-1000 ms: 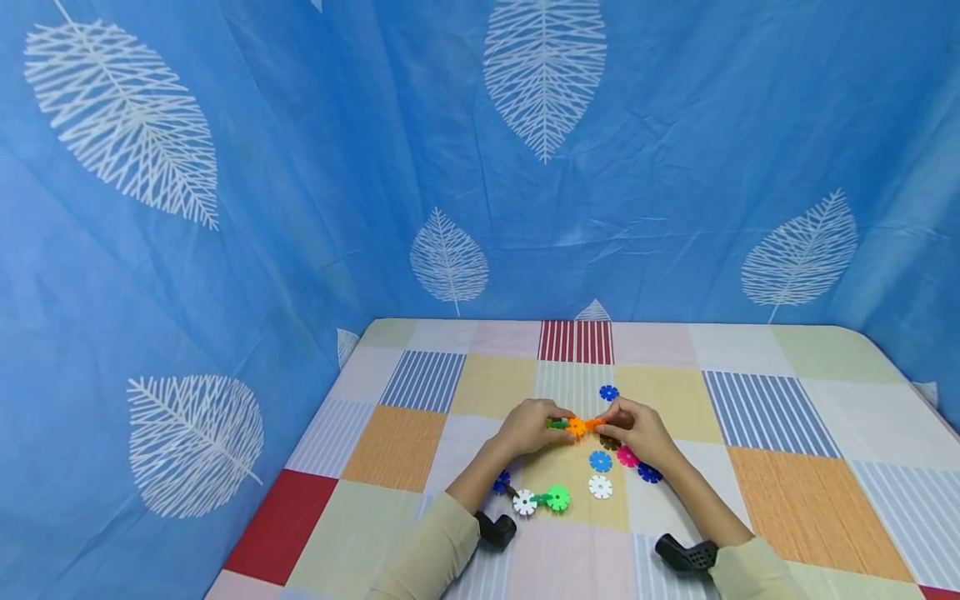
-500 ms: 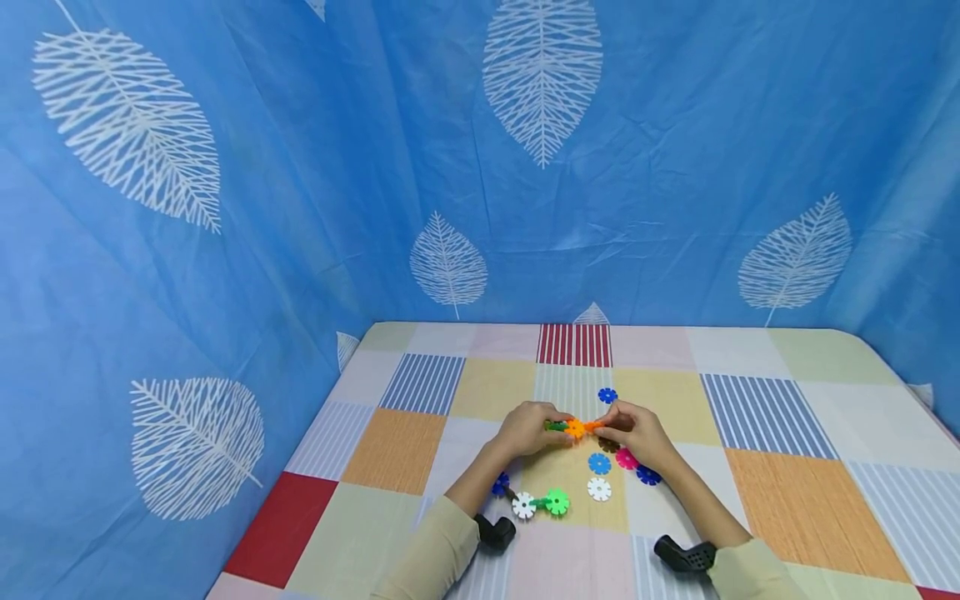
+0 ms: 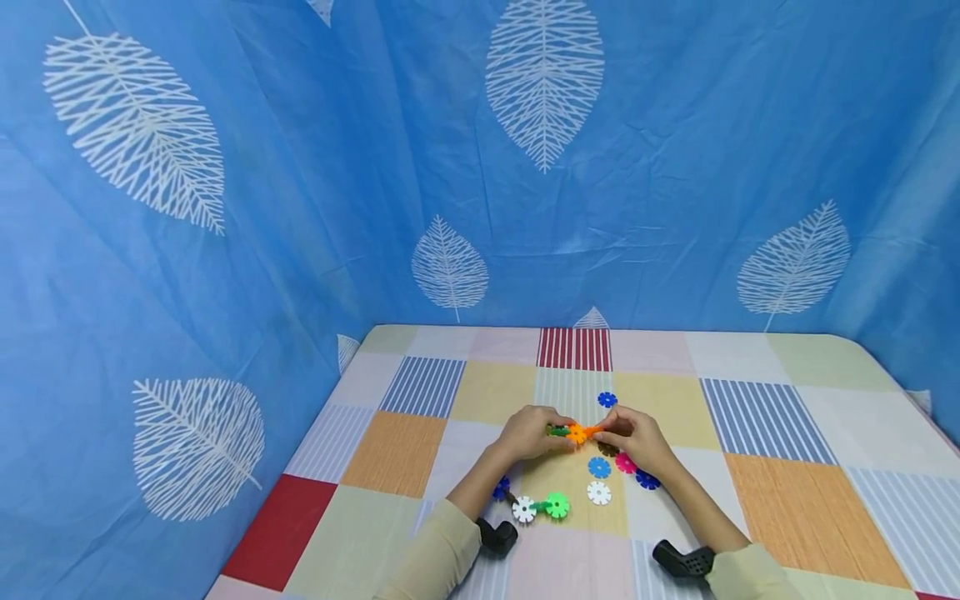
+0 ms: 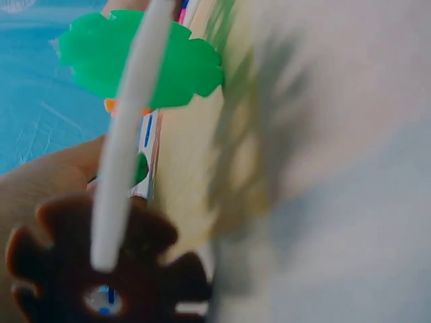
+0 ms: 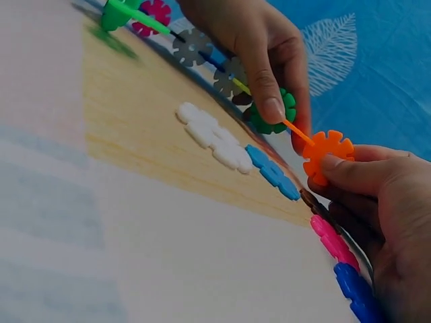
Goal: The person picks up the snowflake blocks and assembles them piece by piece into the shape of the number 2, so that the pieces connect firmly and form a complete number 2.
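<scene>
My left hand (image 3: 534, 433) pinches the end of a chain of slotted plastic snowflake discs, its thumb by the dark green disc (image 5: 277, 113) and an edge-on orange disc (image 5: 297, 132). My right hand (image 3: 633, 435) pinches a second orange disc (image 5: 328, 155) between thumb and fingers. The two orange discs meet edge to slot, at right angles. Under my left forearm lies another joined row, with a brown disc (image 4: 50, 269), a white disc (image 3: 524, 509) and a bright green disc (image 3: 557, 505).
Loose discs lie close to my right hand: white (image 3: 598, 492), light blue (image 3: 598, 467), pink (image 3: 625, 462), brown (image 3: 608, 449) and dark blue (image 3: 647, 479). Another blue disc (image 3: 607, 400) lies beyond the hands. A patchwork cloth (image 3: 660, 358) covers the table, with blue leaf-print curtains (image 3: 637, 208) around it.
Both hands keep their grip on the joined discs with hardly any movement. The whole head view has shifted slightly, so the table sits a little lower in it.
</scene>
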Demonstrator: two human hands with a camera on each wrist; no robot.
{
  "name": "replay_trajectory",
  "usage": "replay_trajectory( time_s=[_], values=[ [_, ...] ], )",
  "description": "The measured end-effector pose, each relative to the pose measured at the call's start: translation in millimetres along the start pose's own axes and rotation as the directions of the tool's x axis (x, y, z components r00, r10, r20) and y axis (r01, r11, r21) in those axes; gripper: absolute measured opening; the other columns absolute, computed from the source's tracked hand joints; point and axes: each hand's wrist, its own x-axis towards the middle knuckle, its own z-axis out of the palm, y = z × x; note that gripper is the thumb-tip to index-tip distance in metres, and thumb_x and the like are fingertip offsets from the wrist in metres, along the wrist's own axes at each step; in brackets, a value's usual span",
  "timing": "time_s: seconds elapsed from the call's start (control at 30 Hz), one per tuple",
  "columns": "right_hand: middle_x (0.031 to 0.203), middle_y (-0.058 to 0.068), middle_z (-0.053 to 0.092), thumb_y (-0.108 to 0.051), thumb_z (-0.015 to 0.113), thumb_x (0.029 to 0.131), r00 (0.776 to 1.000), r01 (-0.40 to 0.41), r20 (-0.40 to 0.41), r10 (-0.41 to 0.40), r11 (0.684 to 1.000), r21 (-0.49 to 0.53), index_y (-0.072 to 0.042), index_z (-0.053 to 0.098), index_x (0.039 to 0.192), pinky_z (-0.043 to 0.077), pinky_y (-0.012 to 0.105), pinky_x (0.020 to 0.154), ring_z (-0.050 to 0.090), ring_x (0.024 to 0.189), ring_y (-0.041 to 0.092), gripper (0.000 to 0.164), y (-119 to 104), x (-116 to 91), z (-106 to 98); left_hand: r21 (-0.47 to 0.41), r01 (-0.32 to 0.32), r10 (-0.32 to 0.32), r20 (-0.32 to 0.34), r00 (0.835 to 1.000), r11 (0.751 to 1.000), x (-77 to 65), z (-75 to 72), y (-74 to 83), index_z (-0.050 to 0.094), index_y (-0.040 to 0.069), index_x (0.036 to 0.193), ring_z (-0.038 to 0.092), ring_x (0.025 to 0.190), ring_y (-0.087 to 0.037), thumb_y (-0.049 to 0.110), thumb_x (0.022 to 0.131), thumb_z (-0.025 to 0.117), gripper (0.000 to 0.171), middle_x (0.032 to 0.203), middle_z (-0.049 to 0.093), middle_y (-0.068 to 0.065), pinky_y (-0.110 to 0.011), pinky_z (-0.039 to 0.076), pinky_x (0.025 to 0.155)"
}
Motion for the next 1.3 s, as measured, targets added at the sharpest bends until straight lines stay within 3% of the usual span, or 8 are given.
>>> replay_trajectory(
  time_s=[0.2,0.43,0.67,0.77,0.9,1.0,1.13,1.3],
  values=[
    [0.08,0.009,0.068,0.003,0.068,0.079,1.0,-0.011,-0.012,0.01,1.0,-0.016,-0.011,0.061,0.077,0.055,0.025,0.063,0.063,0.066,0.016,0.016,-0.2,0.4,1.0,0.018,-0.076,0.076,-0.015,0.997,0.997,1.1,2.4,-1.0,0.068,0.018,0.112,0.058,0.081,-0.004,0.04,0.081,0.068,0.038,0.094,0.066,0.007,-0.014,0.045,0.069],
    [0.081,0.014,0.068,0.005,0.066,0.08,1.0,0.026,0.001,-0.026,0.999,0.026,-0.001,0.06,0.077,0.055,0.029,0.06,0.065,0.066,0.019,0.009,-0.9,1.8,3.2,0.066,-0.178,0.181,-0.027,0.983,0.982,3.4,3.2,-2.5,0.068,0.013,0.112,0.057,0.082,-0.002,0.037,0.084,0.065,0.037,0.095,0.065,0.006,-0.013,0.044,0.075],
    [0.086,0.011,0.068,-0.005,0.069,0.081,1.0,-0.017,-0.013,0.017,0.998,-0.059,-0.002,0.064,0.086,0.054,0.024,0.066,0.064,0.074,0.017,0.008,-12.7,6.5,-0.8,0.068,-0.076,0.076,0.009,0.997,0.995,8.3,-5.7,0.8,0.069,0.016,0.111,0.054,0.072,-0.001,0.037,0.08,0.07,0.038,0.09,0.066,0.006,-0.012,0.041,0.061],
    [0.093,0.007,0.066,-0.018,0.069,0.083,0.994,-0.003,-0.112,-0.013,0.99,-0.142,-0.007,0.067,0.097,0.051,0.018,0.071,0.062,0.081,0.013,0.018,4.3,15.0,-10.7,0.083,-0.012,0.011,0.016,1.0,0.996,9.2,-8.2,-0.8,0.069,0.018,0.111,0.055,0.073,-0.003,0.036,0.079,0.072,0.037,0.089,0.066,0.006,-0.014,0.042,0.06],
    [0.098,0.016,0.062,-0.014,0.068,0.084,0.966,-0.021,-0.247,-0.074,0.932,-0.361,0.001,0.065,0.11,0.051,0.031,0.072,0.059,0.083,0.026,0.03,18.0,27.1,-23.1,0.11,0.04,-0.044,0.037,0.998,0.993,8.8,-4.5,-1.0,0.065,0.022,0.117,0.055,0.076,-0.003,0.043,0.077,0.072,0.045,0.089,0.064,0.008,-0.015,0.043,0.061],
    [0.099,0.023,0.056,-0.01,0.069,0.083,0.975,-0.047,-0.211,-0.063,0.876,-0.48,0.006,0.064,0.11,0.046,0.045,0.076,0.054,0.087,0.035,0.032,22.3,33.8,-26.4,0.163,0.041,-0.05,0.049,0.998,0.986,9.1,0.3,2.2,0.061,0.025,0.123,0.052,0.073,-0.002,0.052,0.076,0.069,0.055,0.088,0.061,0.009,-0.015,0.043,0.059],
    [0.096,0.02,0.056,-0.01,0.071,0.08,0.984,-0.097,-0.181,0.006,0.862,-0.498,0.005,0.067,0.099,0.042,0.048,0.078,0.051,0.09,0.035,0.024,18.2,37.1,-25.5,0.246,0.002,-0.01,0.032,0.999,0.969,10.3,5.8,7.3,0.06,0.026,0.124,0.047,0.066,-0.003,0.058,0.08,0.061,0.054,0.088,0.058,0.007,-0.016,0.041,0.054],
    [0.083,0.009,0.064,-0.012,0.072,0.08,0.972,-0.179,-0.21,0.103,0.908,-0.379,0.0,0.062,0.096,0.046,0.031,0.069,0.057,0.075,0.02,0.023,8.1,27.4,-24.9,0.251,-0.032,0.028,0.019,0.999,0.967,11.4,12.0,8.4,0.063,0.024,0.119,0.049,0.068,-0.004,0.052,0.085,0.058,0.044,0.09,0.056,0.007,-0.016,0.041,0.056]
  ],
)
